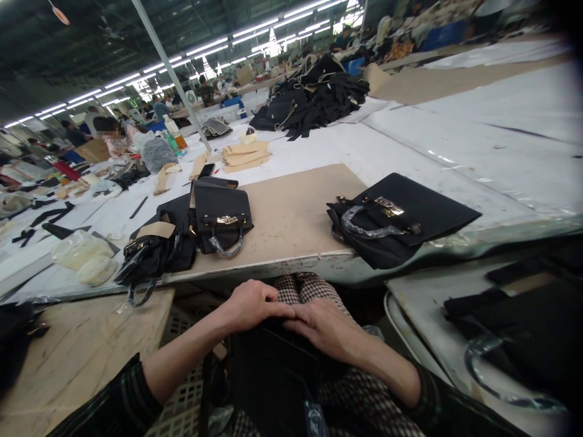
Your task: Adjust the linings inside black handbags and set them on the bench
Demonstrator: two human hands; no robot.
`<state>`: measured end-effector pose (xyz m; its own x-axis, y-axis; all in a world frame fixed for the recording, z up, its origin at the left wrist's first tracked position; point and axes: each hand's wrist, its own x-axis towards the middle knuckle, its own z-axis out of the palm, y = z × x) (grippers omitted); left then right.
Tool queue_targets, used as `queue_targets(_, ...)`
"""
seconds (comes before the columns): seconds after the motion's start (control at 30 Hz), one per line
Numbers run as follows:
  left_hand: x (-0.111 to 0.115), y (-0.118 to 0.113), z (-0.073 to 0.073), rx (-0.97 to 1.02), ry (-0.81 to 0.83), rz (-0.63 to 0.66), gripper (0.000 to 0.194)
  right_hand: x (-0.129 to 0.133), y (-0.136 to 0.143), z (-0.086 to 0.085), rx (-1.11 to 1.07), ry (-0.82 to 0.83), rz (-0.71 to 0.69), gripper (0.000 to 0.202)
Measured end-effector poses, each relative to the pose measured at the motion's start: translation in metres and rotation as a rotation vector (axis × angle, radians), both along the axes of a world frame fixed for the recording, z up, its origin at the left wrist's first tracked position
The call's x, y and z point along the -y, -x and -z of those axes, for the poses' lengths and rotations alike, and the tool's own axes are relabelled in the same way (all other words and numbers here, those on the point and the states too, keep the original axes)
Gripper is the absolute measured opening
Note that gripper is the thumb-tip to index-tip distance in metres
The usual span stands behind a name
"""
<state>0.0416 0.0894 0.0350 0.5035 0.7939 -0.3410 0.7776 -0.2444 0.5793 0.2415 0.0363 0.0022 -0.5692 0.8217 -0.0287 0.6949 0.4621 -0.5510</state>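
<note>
A black handbag (268, 376) lies across my lap on checked trousers, with a plastic-wrapped handle (314, 419) towards me. My left hand (252, 304) is closed on its far edge, thumb stretched to the right. Meeting it there, my right hand (330, 328) pinches the same edge, and the fingertips of both hands nearly touch. What lies under the fingers is hidden. On the table before me, a black handbag with a gold clasp (225, 215) sits to the left, and another black handbag (410, 209) lies to the right.
Brown card (300, 206) covers part of the white table (478, 133). Further left are a smaller black bag (150, 249) and a cloudy plastic tub (86, 258). Black pieces (314, 97) are heaped behind. A side stand (423, 303) holds more bags at right. People work in the background.
</note>
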Motion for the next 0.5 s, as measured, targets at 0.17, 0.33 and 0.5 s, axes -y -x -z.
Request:
queue_targets(0.17, 0.002, 0.009, -0.013, 0.207, 0.181, -0.046, 0.064, -0.001, -0.003, 0.0, -0.03, 0.01, 0.002, 0.029)
queue_targets(0.33, 0.006, 0.022, -0.023, 0.209, 0.186, 0.024, 0.033, -0.002, -0.007, 0.001, -0.074, 0.021, 0.002, 0.031)
queue_targets(0.5, 0.01, 0.018, -0.024, 0.144, 0.084, 0.09, 0.023, -0.002, -0.005, 0.002, -0.07, 0.007, 0.0, 0.028)
